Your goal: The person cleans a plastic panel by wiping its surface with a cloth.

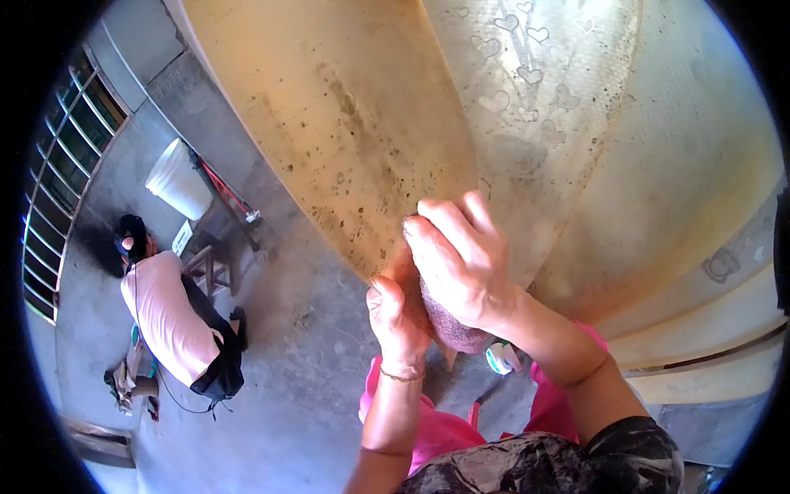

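Note:
A rough, reddish-brown rounded object [451,325] lies between and beneath my two hands. My left hand [401,317] is at its left side, thumb pointing up and the other fingers curled behind, where they are partly hidden. Over its upper part my right hand [462,262] is closed, with fingers bent inward; what it grips is hidden. Just beyond both hands stands a large yellowish sheet [329,107] with dark spots, its lower tip close to my fingers. To its right is a translucent sheet [535,90] with heart patterns.
At the left, a person in a pink top [173,317] crouches on the grey floor [296,387]. Near them are a white bucket [179,181] and a wooden stool [210,267]. A barred window [70,165] is at the far left. A white roll-like item [500,358] shows below my right hand.

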A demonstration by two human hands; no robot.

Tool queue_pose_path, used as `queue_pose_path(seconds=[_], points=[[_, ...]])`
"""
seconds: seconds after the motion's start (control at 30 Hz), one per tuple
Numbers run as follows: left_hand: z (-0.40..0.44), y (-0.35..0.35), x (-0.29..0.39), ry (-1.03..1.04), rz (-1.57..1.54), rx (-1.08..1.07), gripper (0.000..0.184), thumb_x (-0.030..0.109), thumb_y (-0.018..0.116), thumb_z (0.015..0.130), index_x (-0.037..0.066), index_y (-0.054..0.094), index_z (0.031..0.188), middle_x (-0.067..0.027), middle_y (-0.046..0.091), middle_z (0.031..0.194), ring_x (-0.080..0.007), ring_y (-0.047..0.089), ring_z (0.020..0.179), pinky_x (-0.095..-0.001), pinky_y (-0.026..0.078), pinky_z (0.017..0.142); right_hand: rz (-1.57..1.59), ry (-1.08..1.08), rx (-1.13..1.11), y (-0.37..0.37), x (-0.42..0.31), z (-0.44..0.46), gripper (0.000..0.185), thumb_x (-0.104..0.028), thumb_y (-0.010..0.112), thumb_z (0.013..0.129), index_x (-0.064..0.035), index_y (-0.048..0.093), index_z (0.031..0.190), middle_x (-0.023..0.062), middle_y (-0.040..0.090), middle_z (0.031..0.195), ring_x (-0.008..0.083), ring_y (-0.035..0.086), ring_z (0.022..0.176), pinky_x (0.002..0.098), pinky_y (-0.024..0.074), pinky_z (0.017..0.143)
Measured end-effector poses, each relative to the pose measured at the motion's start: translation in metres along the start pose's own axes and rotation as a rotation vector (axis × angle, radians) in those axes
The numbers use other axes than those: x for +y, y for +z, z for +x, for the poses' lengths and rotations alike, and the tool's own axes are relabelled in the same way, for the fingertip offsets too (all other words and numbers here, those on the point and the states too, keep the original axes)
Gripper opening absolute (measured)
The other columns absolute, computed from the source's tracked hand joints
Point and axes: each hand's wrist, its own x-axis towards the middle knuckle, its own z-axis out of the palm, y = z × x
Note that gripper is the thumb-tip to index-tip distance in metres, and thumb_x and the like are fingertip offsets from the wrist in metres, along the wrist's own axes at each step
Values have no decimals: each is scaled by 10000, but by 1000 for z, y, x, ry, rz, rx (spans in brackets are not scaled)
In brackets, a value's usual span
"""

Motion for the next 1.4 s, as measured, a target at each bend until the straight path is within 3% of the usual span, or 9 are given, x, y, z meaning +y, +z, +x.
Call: queue_pose_path(seconds=[0.2, 0.33, 0.53, 0.7, 0.83, 1.0, 1.13, 1.23, 1.4], points=[[7, 7, -4, 121, -37, -27, 811, 598, 508, 905, -58, 422, 1373, -151, 460, 1412, -273, 447, 1298, -421, 336, 1099, -55, -22, -91, -7, -4, -20, 302, -195, 599, 718, 50, 643, 888, 108, 580, 958, 236, 524, 737, 315, 473, 556], [2, 1, 1, 7, -42, 23, 811, 590, 537, 892, -59, 429, 1366, -156, 467, 1405, -270, 454, 1292, -412, 350, 1091, -78, -74, -101, -1, -1, 12, 318, -217, 591, 723, 49, 643, 890, 111, 566, 958, 234, 509, 727, 302, 465, 558], [10, -5, 1, 29, -63, 4, 786, 589, 534, 893, -57, 468, 1334, -146, 514, 1356, -262, 474, 1267, -405, 352, 1084, -82, -132, -117, 3, -5, -10, 314, -220, 570, 736, 55, 636, 871, 121, 565, 945, 232, 500, 721, 294, 458, 557], [7, -10, 4, 2, -73, 25, 751, 569, 532, 907, -54, 485, 1324, -133, 516, 1354, -253, 472, 1263, -401, 349, 1081, -117, -83, -148, 9, -4, 23, 324, -226, 569, 738, 54, 637, 886, 110, 573, 950, 228, 507, 750, 291, 453, 566], [9, -13, 1, 3, -82, 52, 748, 555, 558, 898, -51, 482, 1329, -128, 510, 1365, -252, 472, 1268, -399, 344, 1088, -120, -123, -208, 3, -8, -16, 293, -204, 549, 778, 45, 633, 906, 128, 572, 944, 239, 508, 729, 312, 459, 584], [13, -9, 10, -4, -115, 4, 744, 542, 580, 890, -54, 485, 1325, -132, 507, 1373, -254, 462, 1287, -394, 336, 1095, -95, -93, -159, 11, -2, 31, 275, -170, 584, 752, 52, 631, 909, 123, 590, 947, 240, 509, 739, 310, 456, 550], [14, -14, 9, -30, -121, 14, 755, 554, 584, 883, -55, 489, 1321, -133, 516, 1361, -250, 473, 1273, -391, 339, 1092, -97, -160, -195, 14, -6, 2, 303, -174, 580, 759, 75, 629, 924, 140, 591, 950, 246, 514, 729, 318, 463, 558], [17, -19, 6, 4, -127, 25, 751, 560, 585, 880, -45, 496, 1316, -122, 522, 1351, -238, 483, 1255, -382, 352, 1078, -18, -97, -228, 11, -13, -3, 272, -145, 580, 752, 72, 620, 912, 149, 587, 944, 272, 532, 746, 335, 484, 603], [13, -14, 9, -19, -107, 42, 753, 561, 590, 876, -28, 485, 1332, -110, 522, 1352, -235, 482, 1254, -377, 355, 1076, -64, -86, -128, 15, -10, 24, 225, -104, 604, 733, 54, 621, 892, 127, 584, 918, 251, 524, 726, 329, 457, 546]])
